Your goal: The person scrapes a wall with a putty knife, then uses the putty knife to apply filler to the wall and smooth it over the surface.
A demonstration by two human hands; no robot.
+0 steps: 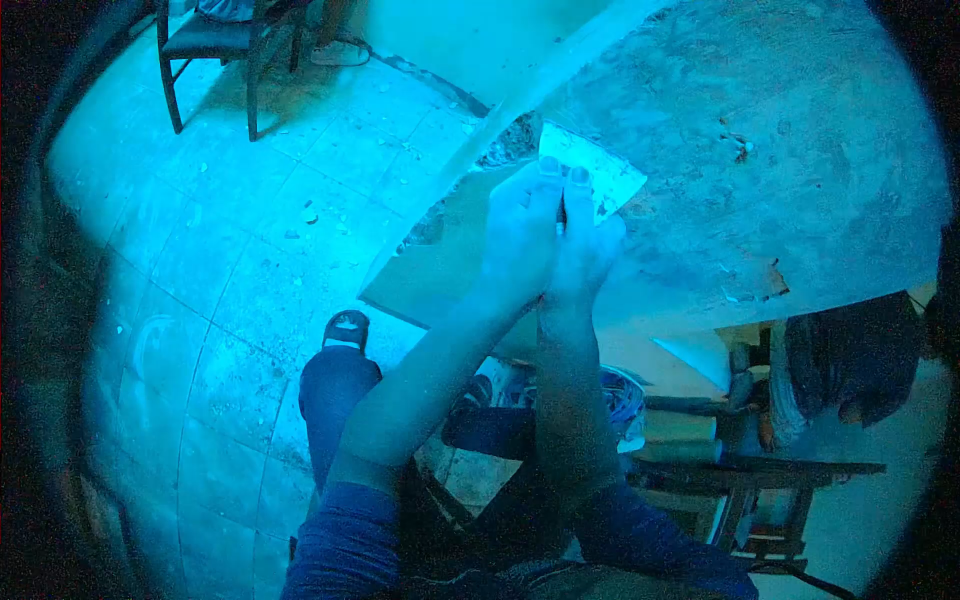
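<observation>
Under strong blue light, my left hand [522, 225] and my right hand [592, 248] are pressed side by side above the edge of a table [680, 120]. Both have curled fingers, with the thumbs lying parallel and pointing away from me. A narrow dark gap shows between them; I cannot tell what the fingers hold. The thumb tips overlap a pale flat rectangular piece [615, 172] with dark marks near its right corner. Close to its left side, dark crumbly material [512, 140] lies along the table edge.
Small scraps [740, 148] and a torn flake [775, 280] lie on the tabletop. A chair [210, 40] stands at upper left on the littered tiled floor [230, 290]. At right are a person in dark clothing [855, 350] and a wooden frame [770, 490]. A round container [625, 405] sits below my forearms.
</observation>
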